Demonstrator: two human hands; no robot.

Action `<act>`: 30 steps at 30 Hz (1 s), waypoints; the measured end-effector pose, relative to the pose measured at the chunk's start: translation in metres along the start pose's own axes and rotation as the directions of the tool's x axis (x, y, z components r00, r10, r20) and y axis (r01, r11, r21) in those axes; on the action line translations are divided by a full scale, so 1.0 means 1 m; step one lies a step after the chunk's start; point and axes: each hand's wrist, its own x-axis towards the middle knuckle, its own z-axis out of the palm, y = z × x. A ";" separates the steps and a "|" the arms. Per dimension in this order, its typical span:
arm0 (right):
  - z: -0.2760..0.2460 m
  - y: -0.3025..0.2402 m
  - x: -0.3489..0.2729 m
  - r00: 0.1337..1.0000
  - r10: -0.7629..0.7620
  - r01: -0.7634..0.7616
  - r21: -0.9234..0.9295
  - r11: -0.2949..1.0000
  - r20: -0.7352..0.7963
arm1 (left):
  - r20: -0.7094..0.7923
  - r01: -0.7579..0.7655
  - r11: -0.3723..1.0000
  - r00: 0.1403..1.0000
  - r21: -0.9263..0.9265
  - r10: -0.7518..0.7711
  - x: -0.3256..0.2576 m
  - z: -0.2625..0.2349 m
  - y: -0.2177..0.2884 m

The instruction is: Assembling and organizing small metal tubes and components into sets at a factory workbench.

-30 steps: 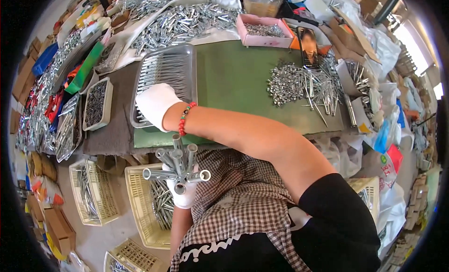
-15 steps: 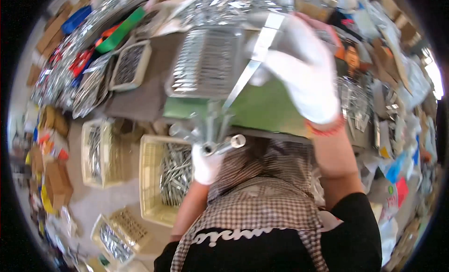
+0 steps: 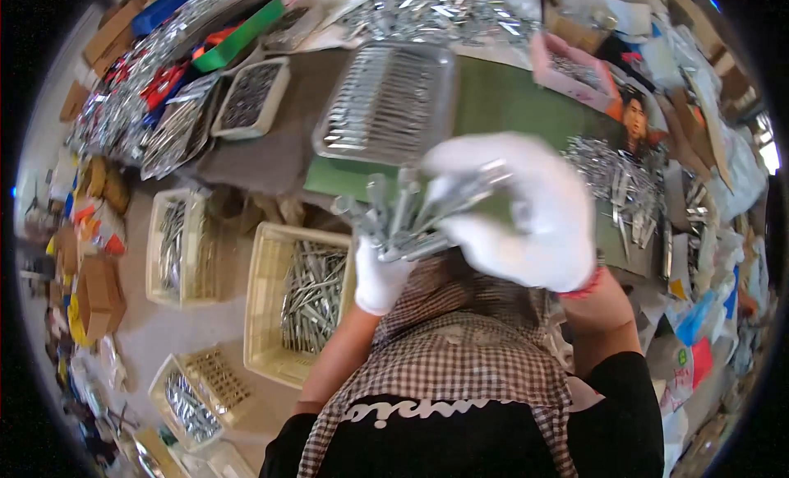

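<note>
The right hand (image 3: 522, 211), in a white glove, is closed over the upper ends of a bunch of long metal bolts (image 3: 411, 211), fingers wrapped around them just above the person's chest. The left hand (image 3: 380, 277), also gloved, is clenched around the lower part of the same bunch, so both hands hold it between them, over the near edge of the green table mat (image 3: 501, 108).

The bolts look stiff, heavy for their size and slick, likely to slide past one another; gripping the bundle tight around its middle, with the ends squared, seems the safest hold.

Beyond the hands stands a clear plastic tray (image 3: 390, 100) of lined-up bolts, with a loose heap of bolts (image 3: 625, 178) to the right and a pink box (image 3: 571, 67) farther back. Below the left hand, on the floor, sits a cream basket (image 3: 263, 314) of similar parts.

Half a second earlier the right hand was raised high over the tray, pulling a long piece; now it has come down onto the bunch, and the view has tilted lower.
</note>
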 end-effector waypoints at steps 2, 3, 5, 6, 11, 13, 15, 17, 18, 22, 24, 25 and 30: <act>0.010 0.000 0.003 0.977 0.103 -0.091 -0.072 0.993 0.185 | 0.043 0.188 0.603 0.968 -0.776 -0.246 0.001 0.004 0.003; 0.014 0.002 0.001 0.979 0.072 -0.049 -0.118 0.992 0.192 | 0.088 0.216 0.651 0.971 -0.727 -0.225 0.001 0.002 0.007; 0.024 0.009 -0.005 0.993 -0.022 0.037 -0.123 0.992 0.119 | 0.093 0.257 0.782 0.964 -0.568 -0.249 -0.002 -0.007 -0.002; 0.023 0.009 -0.007 0.996 -0.053 0.061 -0.128 0.990 0.065 | 0.158 0.329 0.554 0.929 -0.765 -0.333 -0.004 -0.008 -0.010; 0.017 0.004 -0.009 0.984 -0.075 0.109 -0.211 0.971 0.163 | 0.145 0.272 0.750 0.962 -0.603 -0.232 0.005 0.001 0.011; 0.012 0.004 -0.006 0.985 -0.033 0.069 -0.206 0.976 0.171 | 0.118 0.286 0.805 0.957 -0.520 -0.264 0.005 0.004 0.002; 0.008 0.008 -0.005 0.983 0.011 0.026 -0.199 0.980 0.181 | 0.107 0.118 0.985 0.985 0.126 -0.132 0.004 0.007 -0.021; 0.000 0.015 -0.011 0.983 0.117 -0.102 -0.107 0.989 0.144 | 0.110 -0.052 0.989 0.993 0.135 0.037 0.018 0.022 0.018; -0.001 0.013 -0.010 0.984 0.102 -0.088 -0.099 0.991 0.147 | 0.107 -0.122 0.976 0.989 0.181 0.104 0.019 0.022 0.023; -0.022 0.011 -0.015 0.996 0.088 -0.083 -0.236 0.968 0.013 | 0.104 0.238 0.922 0.971 -0.306 -0.216 0.022 0.028 0.009; -0.031 0.022 -0.033 0.974 0.165 -0.206 -0.314 0.927 -0.153 | 0.122 0.054 0.994 0.990 0.100 -0.067 0.033 0.038 0.032; -0.034 0.030 -0.045 0.942 0.257 -0.298 -0.193 0.935 -0.214 | 0.117 0.029 0.981 0.992 0.192 -0.052 0.038 0.045 0.038; -0.022 0.052 -0.081 0.825 0.519 -0.483 0.198 0.853 -0.222 | 0.146 0.133 0.987 0.982 -0.089 -0.119 0.059 0.086 0.055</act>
